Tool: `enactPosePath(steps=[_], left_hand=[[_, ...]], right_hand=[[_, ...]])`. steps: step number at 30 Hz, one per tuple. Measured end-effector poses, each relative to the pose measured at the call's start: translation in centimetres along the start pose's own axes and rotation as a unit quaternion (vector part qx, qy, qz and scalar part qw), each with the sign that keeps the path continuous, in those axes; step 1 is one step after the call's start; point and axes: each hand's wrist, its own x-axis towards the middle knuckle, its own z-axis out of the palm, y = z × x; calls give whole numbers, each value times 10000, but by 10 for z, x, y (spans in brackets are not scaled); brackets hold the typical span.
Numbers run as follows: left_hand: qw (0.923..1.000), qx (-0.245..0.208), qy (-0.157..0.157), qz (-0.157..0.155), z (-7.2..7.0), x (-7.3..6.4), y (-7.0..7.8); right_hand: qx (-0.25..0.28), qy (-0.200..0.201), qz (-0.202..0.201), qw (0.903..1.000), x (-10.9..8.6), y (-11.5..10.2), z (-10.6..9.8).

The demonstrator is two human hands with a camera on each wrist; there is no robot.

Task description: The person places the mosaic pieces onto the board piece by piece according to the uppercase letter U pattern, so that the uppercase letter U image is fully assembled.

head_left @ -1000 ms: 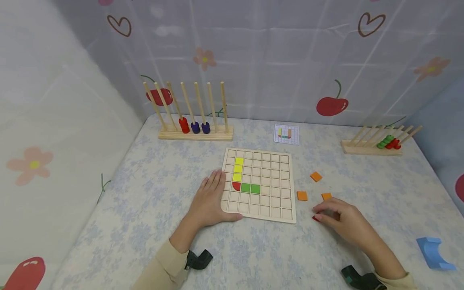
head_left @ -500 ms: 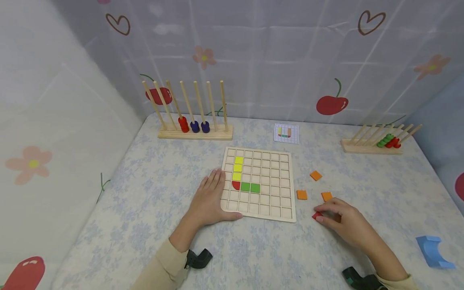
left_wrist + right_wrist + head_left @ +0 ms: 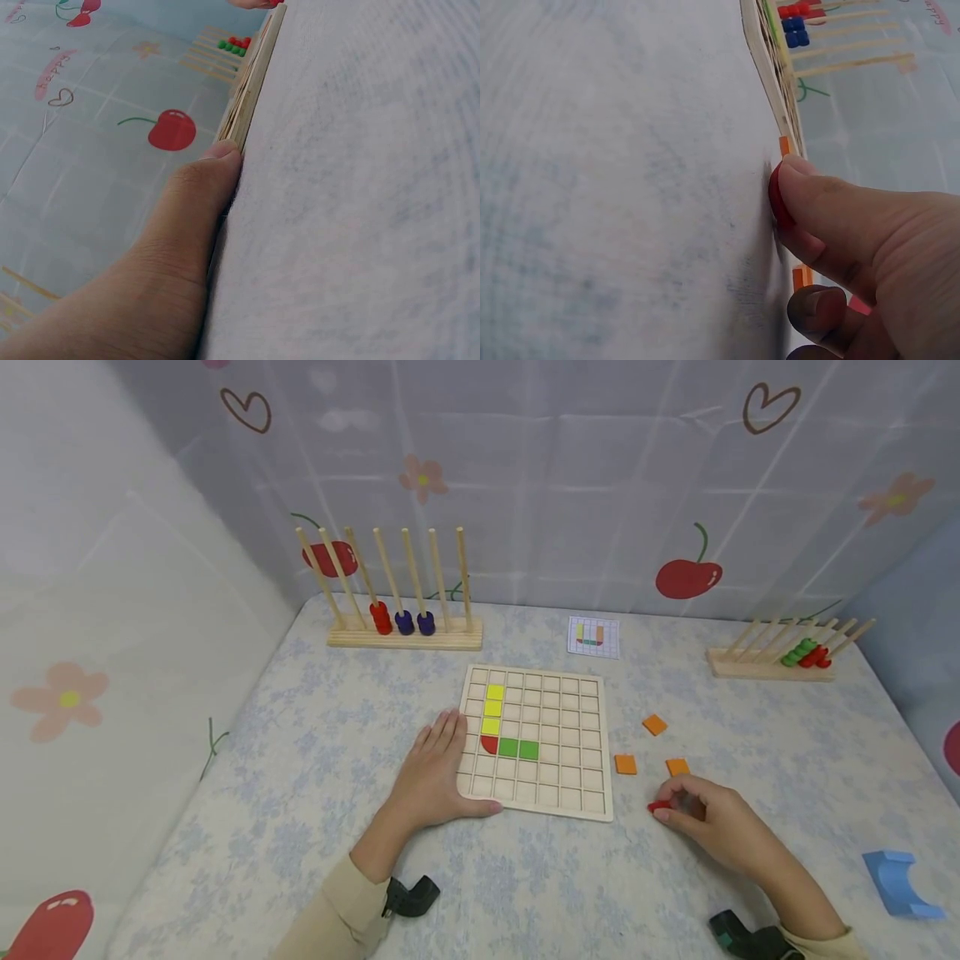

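My left hand [image 3: 429, 772] lies flat with straight fingers along the left edge of the wooden grid board [image 3: 570, 777], its thumb at the near edge. In the left wrist view the thumb [image 3: 191, 199] touches the board's side. On the board sit yellow squares [image 3: 492, 709] in a column, a red quarter-round tile [image 3: 489, 744] below them and two green squares [image 3: 518, 749] beside it. Right of the board, my right hand [image 3: 712, 818] pinches another red tile [image 3: 778, 196] between thumb and fingers, close over the table. Three orange squares [image 3: 626, 764] lie nearby, one right at the fingertips.
A small pattern card [image 3: 593, 637] lies behind the board. Peg racks with beads stand at the back left [image 3: 405, 639] and back right [image 3: 772, 665]. A blue curved block [image 3: 900, 883] is at the right front. A curtain [image 3: 525, 485] hangs behind the table.
The red tile in my right hand has tilted and turned between the fingertips, and the fingers have drawn slightly to the right. My left hand and the board have stayed in place.
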Motion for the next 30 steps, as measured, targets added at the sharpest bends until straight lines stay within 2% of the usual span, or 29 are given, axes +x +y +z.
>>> enactPosePath(steps=[7, 11, 24, 30], left_hand=[[9999, -20, -116, -41, 0, 0, 0], [9999, 17, -105, -43, 1, 0, -1], [10000, 4, -13, -22, 1, -1, 0], [9999, -24, -143, -83, -1, 0, 0]], right_hand=[[48, 6, 27, 10000, 3, -4, -5], [110, 139, -130, 9998, 9, -7, -6], [318, 171, -803, 9961, 45, -21, 4], [409, -27, -769, 9962, 59, -32, 10]])
